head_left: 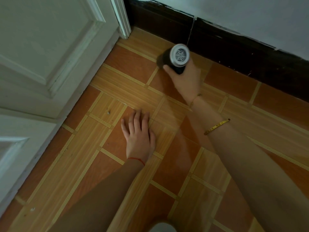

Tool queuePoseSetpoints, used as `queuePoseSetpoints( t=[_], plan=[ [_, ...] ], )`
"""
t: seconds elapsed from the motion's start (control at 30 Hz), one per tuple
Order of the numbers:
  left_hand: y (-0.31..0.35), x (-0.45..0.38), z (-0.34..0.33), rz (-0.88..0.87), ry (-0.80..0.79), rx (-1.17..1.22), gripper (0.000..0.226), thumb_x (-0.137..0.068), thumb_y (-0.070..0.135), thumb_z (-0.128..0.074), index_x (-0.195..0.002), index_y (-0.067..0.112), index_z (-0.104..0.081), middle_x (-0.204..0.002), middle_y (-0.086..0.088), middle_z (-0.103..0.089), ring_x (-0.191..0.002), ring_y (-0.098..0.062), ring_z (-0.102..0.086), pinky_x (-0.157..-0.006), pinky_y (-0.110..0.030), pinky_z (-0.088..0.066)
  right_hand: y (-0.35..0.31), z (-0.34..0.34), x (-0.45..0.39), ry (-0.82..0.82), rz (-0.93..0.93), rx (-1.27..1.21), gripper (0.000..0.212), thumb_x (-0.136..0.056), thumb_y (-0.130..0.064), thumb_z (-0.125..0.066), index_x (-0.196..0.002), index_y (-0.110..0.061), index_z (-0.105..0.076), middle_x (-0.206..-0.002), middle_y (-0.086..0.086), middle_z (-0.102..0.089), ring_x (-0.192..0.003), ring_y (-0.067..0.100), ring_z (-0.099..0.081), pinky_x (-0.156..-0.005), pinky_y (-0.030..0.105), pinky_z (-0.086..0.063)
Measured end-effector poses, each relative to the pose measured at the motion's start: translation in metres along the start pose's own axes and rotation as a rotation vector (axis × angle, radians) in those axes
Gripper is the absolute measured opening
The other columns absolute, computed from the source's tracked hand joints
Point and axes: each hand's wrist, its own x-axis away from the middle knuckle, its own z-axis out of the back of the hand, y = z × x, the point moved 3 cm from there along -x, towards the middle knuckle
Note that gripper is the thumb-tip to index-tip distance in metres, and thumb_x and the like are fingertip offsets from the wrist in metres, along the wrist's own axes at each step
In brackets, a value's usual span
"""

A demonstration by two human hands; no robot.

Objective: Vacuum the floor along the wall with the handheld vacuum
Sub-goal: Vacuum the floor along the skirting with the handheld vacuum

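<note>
One handheld vacuum (right hand), one door.

Door stands at left, w/ its frame meeting the baseboard at the far corner; baseboard runs along the wall to the right. Floor lies in front. Right hand holds handheld vacuum near the baseboard, right of the corner. Left hand lies flat on floor, nearer the camera & left of the right arm

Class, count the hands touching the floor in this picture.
1: the left hand lies flat on the floor. The right hand holds the handheld vacuum by the wall.
</note>
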Motion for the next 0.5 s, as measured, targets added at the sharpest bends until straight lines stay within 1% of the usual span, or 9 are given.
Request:
queuePoseSetpoints(
  t=[0.07,0.17,0.27,0.3,0.33,0.4,0.43,0.5],
  plan=[
    [0.001,0.000,0.000,0.004,0.000,0.003,0.053,-0.099,0.031,-0.037,-0.150,0.014,-0.037,-0.156,-0.012,-0.034,-0.149,-0.030,-0.024,-0.120,-0.061,-0.011,0.010,0.016,0.000,0.086,-0.049,0.017,0.073,-0.078,-0.054,-0.071,-0.138,-0.019,-0.048,-0.127,-0.004,-0.064,-0.115,0.012,-0.059,-0.083,0.015,-0.041],
    [0.000,0.000,-0.001,0.007,0.004,0.017,0.053,-0.099,0.031,-0.035,-0.149,0.014,-0.037,-0.156,-0.011,-0.034,-0.150,-0.030,-0.023,-0.120,-0.061,-0.011,0.019,0.030,0.007,0.122,-0.068,0.023,0.073,-0.080,-0.052,-0.070,-0.140,-0.019,-0.046,-0.129,-0.004,-0.063,-0.117,0.012,-0.058,-0.083,0.012,-0.039],
    [0.000,0.001,-0.002,0.010,0.011,0.034,0.053,-0.099,0.030,-0.037,-0.150,0.015,-0.036,-0.156,-0.011,-0.033,-0.150,-0.029,-0.022,-0.120,-0.062,-0.010,0.018,0.031,0.023,0.039,-0.017,0.017,0.073,-0.080,-0.050,-0.072,-0.141,-0.019,-0.045,-0.129,-0.006,-0.062,-0.116,0.006,-0.056,-0.080,-0.004,-0.033],
    [0.000,0.001,-0.002,0.009,0.014,0.037,0.053,-0.099,0.030,-0.037,-0.150,0.015,-0.036,-0.156,-0.011,-0.033,-0.150,-0.029,-0.021,-0.120,-0.062,-0.010,0.017,0.029,0.030,-0.014,-0.001,0.005,0.072,-0.080,-0.048,-0.073,-0.140,-0.019,-0.046,-0.129,-0.006,-0.062,-0.116,0.004,-0.055,-0.082,-0.005,-0.033],
    [0.000,0.001,-0.002,0.006,0.017,0.039,0.053,-0.099,0.031,-0.037,-0.150,0.015,-0.036,-0.156,-0.011,-0.033,-0.151,-0.029,-0.020,-0.120,-0.062,-0.010,0.017,0.027,0.037,-0.066,0.013,-0.003,0.071,-0.080,-0.047,-0.074,-0.139,-0.018,-0.047,-0.129,-0.007,-0.062,-0.117,0.004,-0.054,-0.086,-0.001,-0.035],
    [0.000,0.001,-0.001,0.003,0.016,0.053,0.054,-0.098,0.031,-0.036,-0.150,0.015,-0.035,-0.157,-0.011,-0.032,-0.151,-0.029,-0.020,-0.120,-0.062,-0.009,0.019,0.024,0.053,-0.138,0.026,0.001,0.071,-0.078,-0.049,-0.075,-0.137,-0.020,-0.049,-0.127,-0.007,-0.063,-0.117,0.007,-0.056,-0.093,0.014,-0.043],
    [0.000,0.001,-0.001,0.003,0.013,0.062,0.055,-0.097,0.032,-0.036,-0.150,0.015,-0.035,-0.157,-0.011,-0.032,-0.150,-0.030,-0.020,-0.120,-0.062,-0.008,0.020,0.025,0.061,-0.153,0.023,0.002,0.071,-0.077,-0.051,-0.074,-0.136,-0.021,-0.049,-0.126,-0.007,-0.063,-0.116,0.008,-0.057,-0.094,0.019,-0.046],
    [-0.001,0.002,-0.001,0.004,0.009,0.068,0.056,-0.097,0.032,-0.037,-0.150,0.015,-0.035,-0.157,-0.011,-0.031,-0.150,-0.030,-0.020,-0.120,-0.062,-0.008,0.023,0.030,0.072,-0.142,0.008,-0.004,0.071,-0.076,-0.054,-0.073,-0.136,-0.024,-0.049,-0.126,-0.009,-0.064,-0.117,0.009,-0.058,-0.095,0.025,-0.048]
  ],
)
